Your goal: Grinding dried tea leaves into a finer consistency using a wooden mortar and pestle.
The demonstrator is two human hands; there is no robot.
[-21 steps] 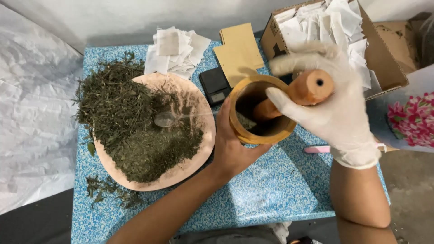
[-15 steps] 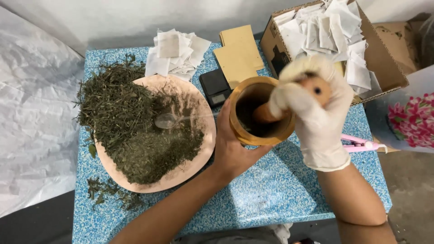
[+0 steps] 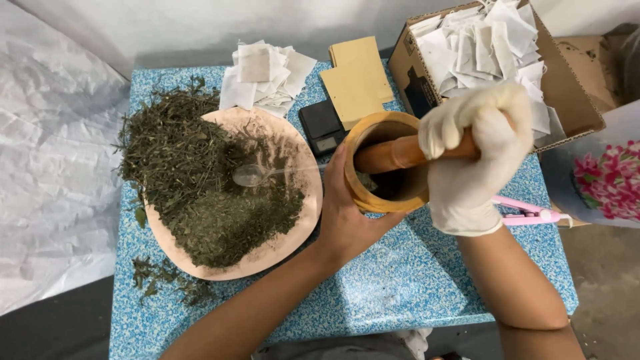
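Soft, even light fills the room, seemingly from above, and nothing is harshly lit. The white sheet (image 3: 53,173) on the left is bright but keeps its creases. Shadows are faint: a dim one lies on the blue table (image 3: 400,293) under the near forearms, and the inside of the wooden mortar (image 3: 383,163) is dark. The gloved right hand (image 3: 477,160) is slightly smeared by motion blur. Dried herbs (image 3: 193,173) look crisp. Far corners bend a little, as through a wide lens.
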